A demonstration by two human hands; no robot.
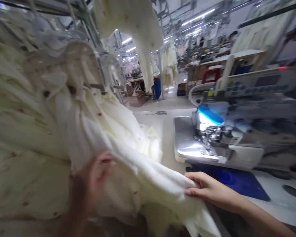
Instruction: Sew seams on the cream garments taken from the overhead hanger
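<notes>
A pale cream garment (pixel 148 171) with small reddish marks stretches from the hanging clips at the left down towards the sewing machine. My right hand (pixel 204 187) pinches its edge between thumb and fingers, pulling the cloth taut to the right. My left hand (pixel 96 181) is smeared by motion in front of the cloth at lower left; whether it grips any fabric cannot be made out. To the right of my right hand stands the sewing machine (pixel 192 138), with a lit lamp and a shiny metal bed.
More cream garments (pixel 19 158) hang at the left from clear hangers (pixel 54 39). Another garment (pixel 130 19) hangs overhead. A blue mat (pixel 251 187) lies on the white worktable (pixel 276 187) before the machine. Farther back are a cardboard box (pixel 137 98) and workbenches.
</notes>
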